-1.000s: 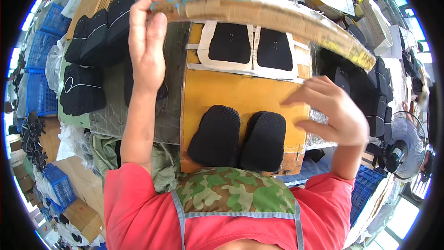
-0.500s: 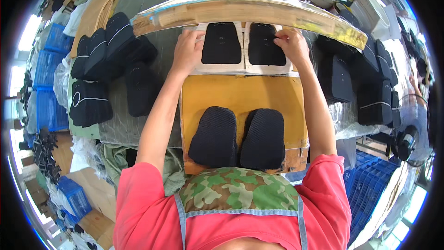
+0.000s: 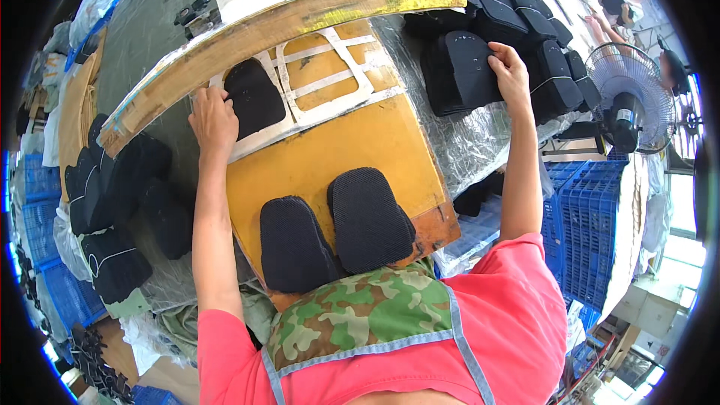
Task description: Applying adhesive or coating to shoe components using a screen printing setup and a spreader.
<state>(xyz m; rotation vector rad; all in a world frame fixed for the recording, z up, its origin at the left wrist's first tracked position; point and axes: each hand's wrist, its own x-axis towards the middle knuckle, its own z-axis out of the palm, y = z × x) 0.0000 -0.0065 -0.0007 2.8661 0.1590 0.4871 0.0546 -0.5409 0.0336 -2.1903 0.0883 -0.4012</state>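
Black fabric shoe-upper pieces are pretty much everywhere here. Left hand [image 3: 214, 121] is flat and open, fingers spread, pressing on the white cut-out template [image 3: 315, 97] right beside a black upper piece [image 3: 255, 97] that sits in the template's left window. Just past the fingertips a long raised yellowish press bar [image 3: 277, 22] arcs over the whole thing. Right hand [image 3: 510, 75] is stretched way out to the other side, fingers curled over the top edge of a black upper piece [image 3: 469, 67] in the stack of black pieces [image 3: 517, 37] lying on crinkly clear plastic sheeting [image 3: 465, 135]. Between the two arms, closer to the body, there's an orange-yellow board [image 3: 352, 150] with two black mesh pieces [image 3: 337, 229] side by side. Outside the left arm, more dark uppers [image 3: 120, 202] are piled up. Beyond the right hand stand a fan [image 3: 626, 82] and blue crates [image 3: 585, 217].
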